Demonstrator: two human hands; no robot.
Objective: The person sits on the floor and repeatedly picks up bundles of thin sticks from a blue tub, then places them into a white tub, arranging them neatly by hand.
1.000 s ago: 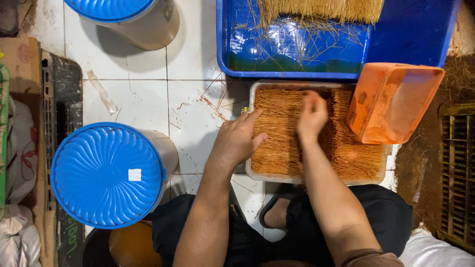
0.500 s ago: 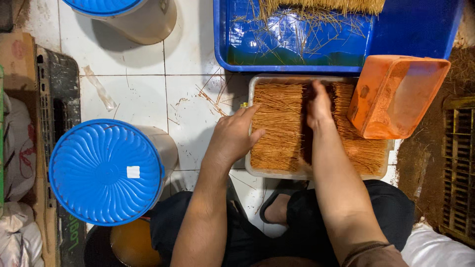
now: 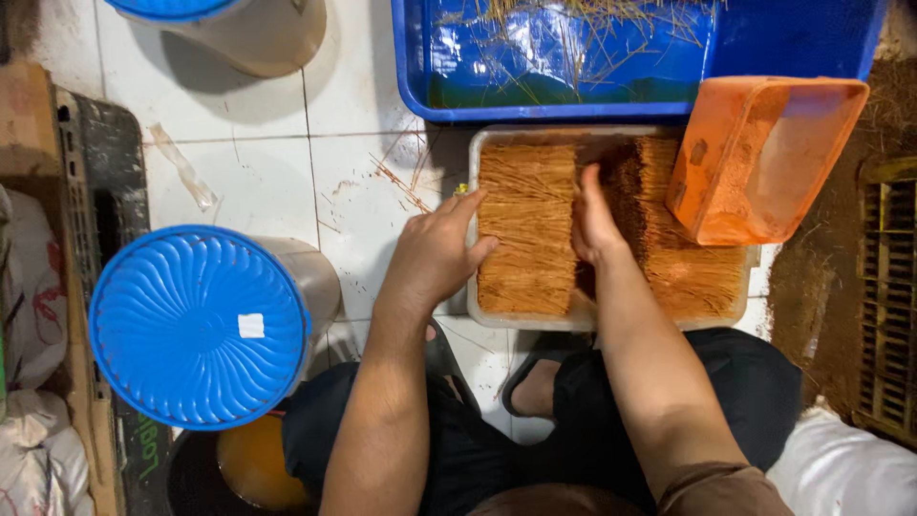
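Since a moment ago both hands have slid a little lower along the pale tray point(image 3: 611, 320) on the floor, and a gap has opened in the sticks. My left hand point(image 3: 435, 253) rests on the tray's left rim, fingers point(image 3: 468, 205) held close together and flat against the outer edge of the left bundle of thin brown sticks point(image 3: 525, 225). My right hand point(image 3: 592, 225) stands on edge in the middle, fingers pressed together like a blade, parting that bundle from the right bundle point(image 3: 688, 272) (the darker strip between them looks like loose dust or shadow; I cannot tell which). An orange tub point(image 3: 764, 158) leans tilted over the tray's right corner, and a blue crate point(image 3: 630, 67) sits just beyond the tray. As I judge it, squeezing unevenly could buckle or snap sticks, and nudging the tilted tub could tip it onto them.
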